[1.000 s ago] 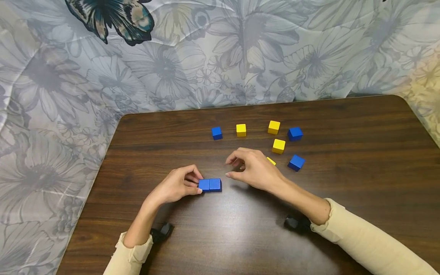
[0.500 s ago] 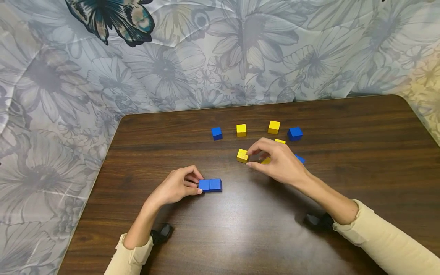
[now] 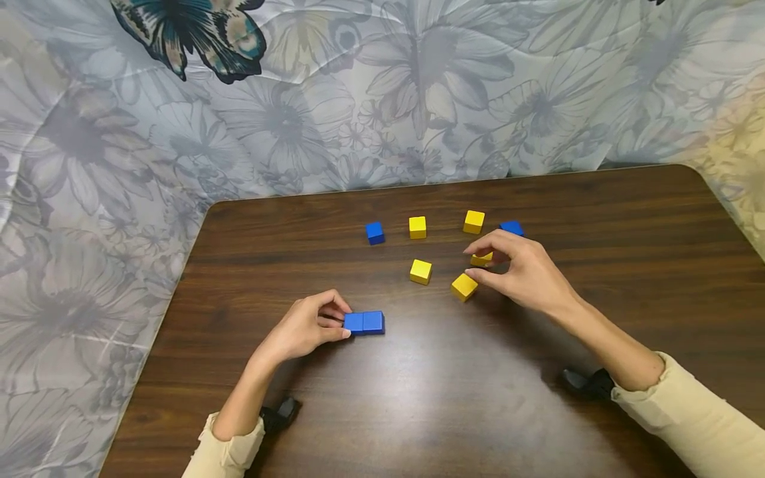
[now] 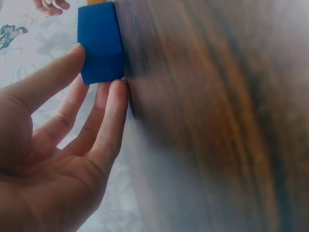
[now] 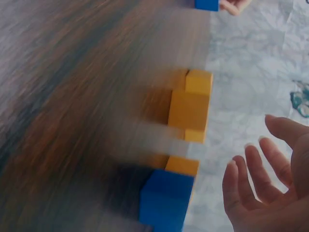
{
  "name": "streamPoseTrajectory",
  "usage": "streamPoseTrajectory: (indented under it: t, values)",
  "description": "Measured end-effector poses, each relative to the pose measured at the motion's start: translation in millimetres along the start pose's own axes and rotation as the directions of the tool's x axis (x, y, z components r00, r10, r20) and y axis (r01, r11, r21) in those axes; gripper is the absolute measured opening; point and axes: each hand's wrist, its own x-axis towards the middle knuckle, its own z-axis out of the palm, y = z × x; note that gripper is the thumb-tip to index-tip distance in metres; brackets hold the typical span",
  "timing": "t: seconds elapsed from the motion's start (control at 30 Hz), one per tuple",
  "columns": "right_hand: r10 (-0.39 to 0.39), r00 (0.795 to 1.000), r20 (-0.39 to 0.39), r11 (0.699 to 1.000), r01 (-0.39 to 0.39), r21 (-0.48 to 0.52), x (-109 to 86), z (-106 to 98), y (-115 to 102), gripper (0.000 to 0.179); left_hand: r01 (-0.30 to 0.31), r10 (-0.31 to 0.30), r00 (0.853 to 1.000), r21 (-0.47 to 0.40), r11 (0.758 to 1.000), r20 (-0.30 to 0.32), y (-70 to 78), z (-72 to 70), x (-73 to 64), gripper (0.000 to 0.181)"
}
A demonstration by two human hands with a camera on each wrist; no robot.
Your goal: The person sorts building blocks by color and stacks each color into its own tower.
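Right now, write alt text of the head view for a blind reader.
A left hand holds one end of two touching blue cubes on a dark wood-grain table; the right hand hovers, holding nothing, near five yellow cubes. A floral backdrop hangs behind.

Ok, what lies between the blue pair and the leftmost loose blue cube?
The head view shows only bare table between the blue pair and that cube.

Blue cubes (image 3: 373, 322), yellow cubes (image 3: 421, 271), brown wood-grained tabletop (image 3: 412, 411)

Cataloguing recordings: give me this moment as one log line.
left hand: grips left end of paired blue blocks | right hand: empty, raised near yellow blocks
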Motion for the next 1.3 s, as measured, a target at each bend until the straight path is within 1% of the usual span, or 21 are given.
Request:
streamPoseTrajectory:
  t: [0.17, 0.23, 0.4, 0.6, 0.8, 0.93, 1.03, 1.2, 1.3]
  values:
    - [0.051, 0.998, -0.021, 0.999, -0.051, -0.016, -4.8, -7.7, 7.3, 0.033, -0.026, 0.026, 0.999, -0.003, 1.0, -0.02, -2.2, 1.6, 0.7, 0.028]
    - [0.071, 0.997, -0.025, 0.997, -0.072, -0.011, -6.3, -10.2, 10.0, 0.034, -0.024, 0.024, 0.999, -0.006, 1.0, -0.024, -2.4, 2.1, 0.2, 0.028]
    - [0.095, 0.995, -0.021, 0.995, -0.095, -0.017, -10.7, -18.0, 14.3, 0.035, -0.014, 0.014, 1.0, -0.01, 1.0, -0.028, -2.7, 2.4, -1.6, 0.027]
    - [0.144, 0.99, 0.0, 0.989, -0.144, -0.042, -16.4, -26.3, 20.2, 0.038, -0.004, 0.005, 1.0, 0.014, 1.0, -0.028, -0.8, 1.4, -0.7, 0.027]
    - [0.155, 0.988, 0.015, 0.986, -0.154, -0.061, -23.5, -28.5, 27.4, 0.04, 0.01, -0.01, 0.999, -0.006, 1.0, -0.03, 0.3, 1.8, -1.2, 0.027]
    - [0.139, 0.99, 0.038, 0.988, -0.136, -0.079, -28.5, -27.4, 31.3, 0.04, 0.015, -0.015, 0.999, -0.003, 1.0, -0.033, 0.7, 2.1, -2.0, 0.027]
    - [0.151, 0.988, 0.041, 0.985, -0.147, -0.094, -31.2, -26.6, 32.1, 0.041, 0.018, -0.018, 0.999, 0.001, 1.0, -0.035, 0.5, 2.0, -2.2, 0.027]
    - [0.225, 0.974, 0.039, 0.967, -0.218, -0.132, -35.3, -28.2, 32.1, 0.041, 0.013, -0.013, 0.999, 0.003, 1.0, -0.032, 0.8, 1.7, -1.4, 0.027]
    - [0.256, 0.965, 0.051, 0.959, -0.247, -0.141, -38.2, -28.6, 33.9, 0.043, 0.01, -0.01, 0.999, 0.001, 1.0, -0.031, 1.0, 1.7, -0.9, 0.027]
